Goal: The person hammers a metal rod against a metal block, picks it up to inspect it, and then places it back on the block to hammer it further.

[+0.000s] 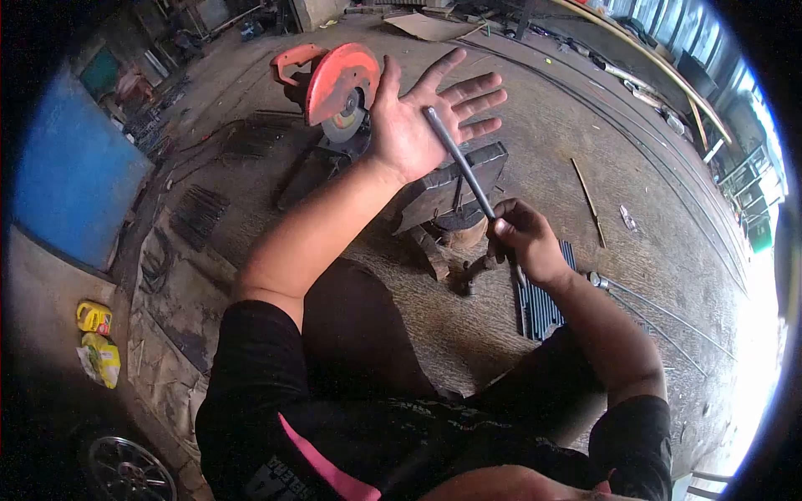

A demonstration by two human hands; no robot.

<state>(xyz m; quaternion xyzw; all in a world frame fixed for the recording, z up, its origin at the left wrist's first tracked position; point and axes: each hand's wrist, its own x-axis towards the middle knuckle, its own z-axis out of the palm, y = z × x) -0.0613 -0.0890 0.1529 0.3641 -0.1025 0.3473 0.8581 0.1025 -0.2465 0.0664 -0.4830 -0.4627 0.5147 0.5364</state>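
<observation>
A grey metal rod (pixel 464 169) runs slantwise between my two hands. Its upper end rests against the palm of my left hand (pixel 422 125), whose fingers are stretched out and spread, palm up. Lower down, the fingers and thumb of my right hand (pixel 526 238) are wrapped round the rod, and its lower end shows below that hand. Behind and under the rod stands a dark metal anvil-like block (pixel 439 196) on a wooden stump (pixel 464 235). A bundle of dark rods (pixel 543 307) lies on the floor below my right hand.
A red cut-off saw (pixel 338 83) stands just left of my left hand. More dark rods (pixel 199 215) lie at the left, near a blue panel (pixel 75 167). Long thin rods (pixel 668 321) and a thin stick (pixel 589 203) are on the floor at the right. A yellow container (pixel 93 317) sits far left.
</observation>
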